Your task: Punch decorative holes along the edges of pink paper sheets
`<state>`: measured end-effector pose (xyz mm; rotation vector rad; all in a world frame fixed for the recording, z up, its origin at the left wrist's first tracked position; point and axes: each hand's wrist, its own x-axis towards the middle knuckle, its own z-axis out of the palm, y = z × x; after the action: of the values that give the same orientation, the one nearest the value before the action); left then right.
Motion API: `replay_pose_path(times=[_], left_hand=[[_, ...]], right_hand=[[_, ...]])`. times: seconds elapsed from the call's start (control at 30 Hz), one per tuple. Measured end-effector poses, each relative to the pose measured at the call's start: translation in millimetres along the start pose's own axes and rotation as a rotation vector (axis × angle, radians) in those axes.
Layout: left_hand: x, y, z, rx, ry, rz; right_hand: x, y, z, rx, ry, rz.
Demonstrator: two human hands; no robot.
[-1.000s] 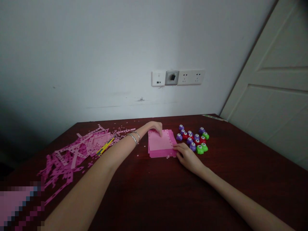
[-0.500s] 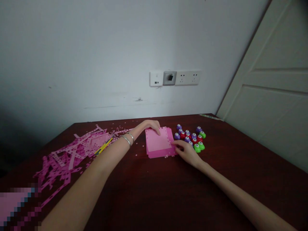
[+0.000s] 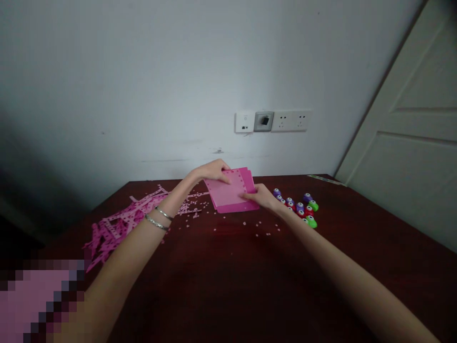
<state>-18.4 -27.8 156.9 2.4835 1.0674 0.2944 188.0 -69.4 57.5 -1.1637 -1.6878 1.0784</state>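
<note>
A stack of pink paper sheets is held up off the table between my two hands. Small punched shapes run along the top and right edges of its uppermost, paler sheet. My left hand grips the far left edge, thumb on top. On the right edge, my right hand pinches the sheets with its thumb over the top; its other fingers are mostly hidden. Brighter pink sheets stick out at the right and near edges of the stack.
Small purple, red and green craft punches cluster right of my right hand, partly behind the forearm. Pink paper strips are heaped at the left. Tiny paper bits dot the dark red table. Behind stands a wall with sockets.
The stack of paper sheets has risen from the table in both hands and tilted. My right hand has moved up along its right edge. The camera view has shifted a little.
</note>
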Motion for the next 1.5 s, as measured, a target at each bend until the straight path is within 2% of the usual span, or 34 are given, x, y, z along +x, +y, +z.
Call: replay_pose_path(times=[0.07, 0.1, 0.17, 0.27, 0.37, 0.43, 0.5, 0.57, 0.6, 0.63, 0.67, 0.73, 0.77, 0.87, 0.93, 1.0, 1.07, 1.17, 1.23, 1.33, 1.5], left_hand=[[-24, 2, -10.1, 0.12, 0.135, -0.003], [-37, 2, -15.2, 0.169, 0.238, -0.003], [-66, -3, -25.9, 0.199, 0.523, 0.002], [-106, -20, -43.1, 0.096, 0.974, -0.031], [-132, -36, -54.5, 0.025, 1.338, -0.067], [-137, -35, -51.7, 0.043, 1.505, -0.06], [-133, -21, -35.8, 0.111, 1.576, -0.012], [-123, 4, -4.7, 0.211, 1.539, 0.098], [-117, 19, 16.1, 0.267, 1.446, 0.179], [-111, 35, 39.5, 0.319, 1.28, 0.27], [-106, 49, 64.7, 0.369, 1.049, 0.364], [-97, 72, 115.9, 0.486, 0.479, 0.525], [-92, 80, 139.8, 0.509, 0.296, 0.551], [-75, 88, 194.1, 0.469, -0.022, 0.529], [-57, 85, 212.9, 0.397, -0.134, 0.497], [-36, 80, 219.7, 0.33, -0.19, 0.477], [-15, 73, 218.8, 0.296, -0.206, 0.464], [8, 58, 211.3, 0.282, -0.226, 0.463], [15, 43, 204.4, 0.292, -0.201, 0.396], [9, 10, 190.6, 0.322, -0.14, 0.232], [-26, -62, 158.6, 0.361, -0.04, -0.079]], right_hand=[[14, -5, 21, 0.073, 0.009, -0.028], [20, -6, 32, 0.125, 0.015, -0.049], [32, -8, 54, 0.216, 0.032, -0.073], [47, -9, 85, 0.272, 0.044, -0.079], [57, -8, 105, 0.303, 0.072, -0.072], [63, -8, 111, 0.319, 0.105, -0.067], [65, -9, 108, 0.34, 0.139, -0.06], [65, -11, 96, 0.378, 0.183, -0.058], [63, -13, 87, 0.402, 0.206, -0.059], [60, -13, 76, 0.427, 0.234, -0.064], [56, -14, 63, 0.45, 0.265, -0.069], [44, -15, 33, 0.489, 0.318, -0.071], [36, -15, 17, 0.503, 0.338, -0.07], [5, -13, -30, 0.551, 0.419, -0.021], [-18, -10, -55, 0.553, 0.46, 0.025], [-39, -7, -75, 0.532, 0.5, 0.056], [-56, -4, -89, 0.502, 0.548, 0.062], [-75, 0, -101, 0.46, 0.614, 0.043], [-84, 2, -104, 0.458, 0.621, 0.039], [-95, 3, -104, 0.481, 0.605, 0.066], [-111, 0, -102, 0.475, 0.547, 0.121]])
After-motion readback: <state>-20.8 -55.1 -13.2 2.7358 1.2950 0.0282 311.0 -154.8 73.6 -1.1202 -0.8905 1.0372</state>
